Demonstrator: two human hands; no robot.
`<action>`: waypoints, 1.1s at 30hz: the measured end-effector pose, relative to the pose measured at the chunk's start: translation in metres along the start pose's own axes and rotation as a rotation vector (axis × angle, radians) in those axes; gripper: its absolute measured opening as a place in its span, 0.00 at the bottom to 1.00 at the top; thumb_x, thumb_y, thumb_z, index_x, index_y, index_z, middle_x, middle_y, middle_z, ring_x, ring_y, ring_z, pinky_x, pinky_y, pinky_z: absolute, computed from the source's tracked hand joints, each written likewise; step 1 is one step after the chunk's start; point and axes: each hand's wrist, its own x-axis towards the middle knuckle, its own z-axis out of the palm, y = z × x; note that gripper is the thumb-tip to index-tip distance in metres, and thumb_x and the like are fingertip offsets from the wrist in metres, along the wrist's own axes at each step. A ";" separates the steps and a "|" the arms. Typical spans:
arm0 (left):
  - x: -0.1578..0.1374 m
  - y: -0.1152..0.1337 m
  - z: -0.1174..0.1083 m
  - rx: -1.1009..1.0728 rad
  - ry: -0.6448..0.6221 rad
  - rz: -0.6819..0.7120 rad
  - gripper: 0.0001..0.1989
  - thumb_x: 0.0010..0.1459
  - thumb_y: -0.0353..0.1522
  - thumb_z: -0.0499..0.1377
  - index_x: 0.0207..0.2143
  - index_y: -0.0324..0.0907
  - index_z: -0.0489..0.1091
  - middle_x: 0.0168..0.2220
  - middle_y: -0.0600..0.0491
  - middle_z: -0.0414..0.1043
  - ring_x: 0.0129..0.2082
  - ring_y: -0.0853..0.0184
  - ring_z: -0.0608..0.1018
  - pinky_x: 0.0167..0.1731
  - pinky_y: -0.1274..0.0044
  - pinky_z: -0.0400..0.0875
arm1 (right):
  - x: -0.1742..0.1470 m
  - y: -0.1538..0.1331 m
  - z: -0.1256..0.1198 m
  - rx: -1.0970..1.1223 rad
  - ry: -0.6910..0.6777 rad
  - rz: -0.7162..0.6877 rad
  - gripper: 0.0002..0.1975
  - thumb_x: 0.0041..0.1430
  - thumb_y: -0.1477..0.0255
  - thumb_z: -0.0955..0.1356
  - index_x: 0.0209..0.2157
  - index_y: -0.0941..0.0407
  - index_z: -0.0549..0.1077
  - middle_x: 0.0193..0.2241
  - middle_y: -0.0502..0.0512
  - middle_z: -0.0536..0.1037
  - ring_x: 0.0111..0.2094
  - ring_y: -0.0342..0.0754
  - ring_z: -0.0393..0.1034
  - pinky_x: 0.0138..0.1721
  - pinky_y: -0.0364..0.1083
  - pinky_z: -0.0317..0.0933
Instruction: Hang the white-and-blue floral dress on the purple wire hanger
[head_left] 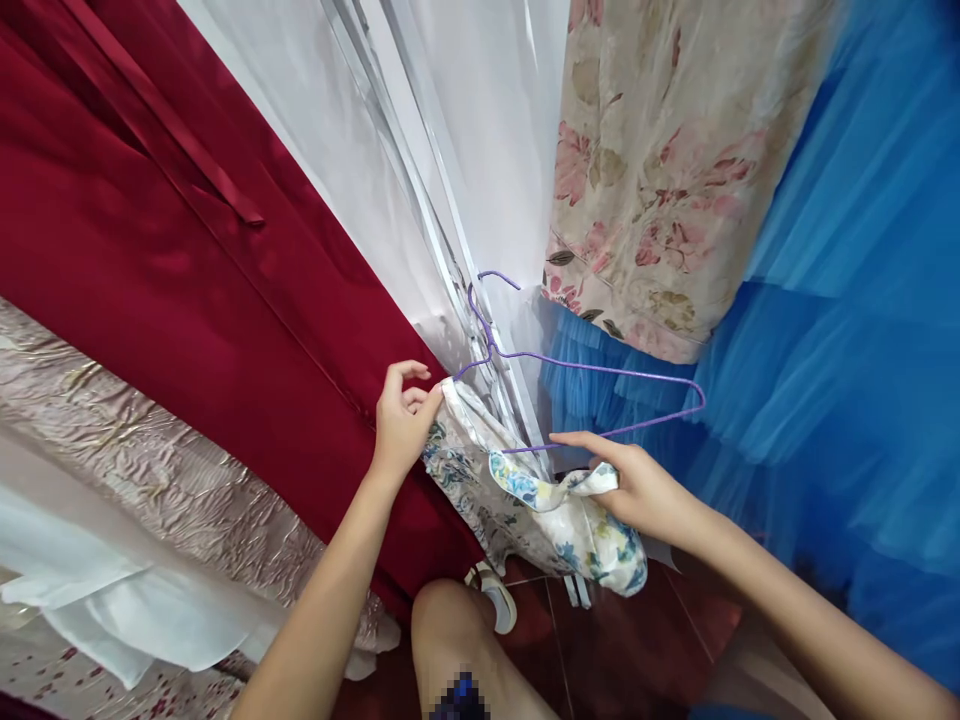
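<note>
A purple wire hanger (585,366) stands in the middle, its hook up and its right arm bare. A white garment with blue and yellow flowers (525,490) hangs partly over the hanger's left arm. My left hand (405,415) pinches the garment's edge at that left shoulder. Lower and to the right, my right hand (622,480) grips the other side of the garment, with its index finger stretched along the hanger's bottom bar. The right palm and most of its fingertips are hidden.
A red satin dress (225,280) hangs at left beside a textured pink fabric (187,460). Behind are white cloth (480,130) and metal poles (435,170). A floral beige dress (660,200) and blue tulle (847,330) hang at right. My knee (457,630) and a white shoe (499,605) show below.
</note>
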 end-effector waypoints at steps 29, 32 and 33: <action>-0.024 0.003 -0.006 0.287 0.058 0.118 0.09 0.62 0.36 0.59 0.35 0.40 0.76 0.30 0.56 0.76 0.29 0.71 0.75 0.32 0.83 0.66 | 0.062 0.039 -0.113 -0.472 0.293 -0.046 0.22 0.55 0.73 0.66 0.51 0.56 0.78 0.41 0.57 0.84 0.37 0.55 0.78 0.35 0.47 0.66; -0.023 0.001 -0.018 0.330 0.082 0.052 0.10 0.62 0.37 0.60 0.33 0.40 0.75 0.29 0.56 0.75 0.29 0.71 0.74 0.31 0.82 0.64 | 0.062 0.031 -0.118 -0.333 0.216 -0.023 0.11 0.56 0.74 0.66 0.32 0.59 0.82 0.27 0.52 0.82 0.27 0.48 0.74 0.27 0.42 0.61; -0.023 -0.002 -0.024 0.333 0.086 0.018 0.11 0.62 0.38 0.60 0.32 0.41 0.75 0.29 0.56 0.75 0.29 0.70 0.73 0.31 0.81 0.64 | 0.060 0.028 -0.120 -0.225 0.151 0.008 0.10 0.56 0.74 0.67 0.28 0.60 0.81 0.23 0.51 0.81 0.23 0.46 0.71 0.24 0.42 0.59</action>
